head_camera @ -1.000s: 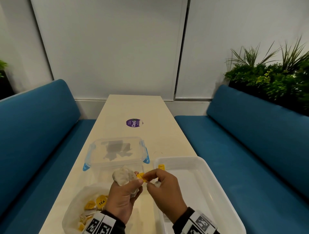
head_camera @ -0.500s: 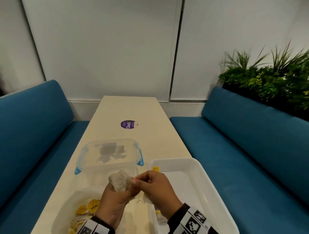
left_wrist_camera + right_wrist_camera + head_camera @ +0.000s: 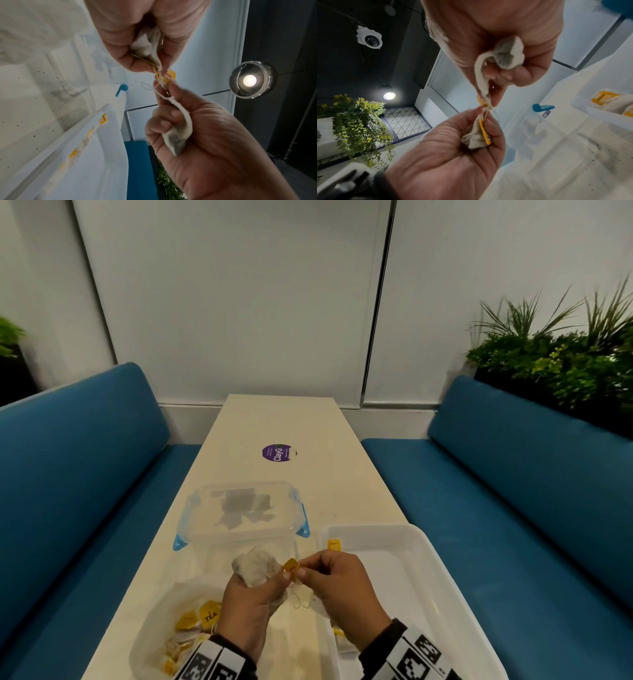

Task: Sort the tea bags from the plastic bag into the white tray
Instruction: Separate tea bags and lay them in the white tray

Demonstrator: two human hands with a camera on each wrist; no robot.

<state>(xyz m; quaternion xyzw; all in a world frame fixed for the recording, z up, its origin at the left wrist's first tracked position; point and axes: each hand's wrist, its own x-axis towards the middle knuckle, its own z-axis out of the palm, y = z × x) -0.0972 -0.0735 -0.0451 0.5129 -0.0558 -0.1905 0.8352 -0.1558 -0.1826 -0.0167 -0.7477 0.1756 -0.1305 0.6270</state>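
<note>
item: tea bags, tangled cluster (image 3: 255,569); held above the table (image 3: 281,419) between the plastic bag (image 3: 161,631) and the white tray (image 3: 442,583); my left hand (image 3: 248,607) is raised, fingers curled round a crumpled wad of off-white bags; my right hand (image 3: 339,587) faces it, thumb and forefinger pinching a yellow tag (image 3: 290,565) and the knotted strings; knuckles of both hands nearly touching.

look: bags pale, creased, dark leaf showing through the paper; tags yellow; strings thin and looped below the pinch.

views: left wrist view shows one separate bag (image 3: 178,134) tucked in my right palm under the curled lower fingers, hidden from the head view; right wrist view shows a second yellow tag (image 3: 484,132) pressed against the wad in my left hand (image 3: 453,155).

surroundings: more bags with yellow tags in the plastic bag; a few bags along the tray's near-left wall; clear lidded box with blue clips (image 3: 239,511) beyond my hands; purple sticker (image 3: 279,453) further up the table; blue benches either side; plants to the right.
</note>
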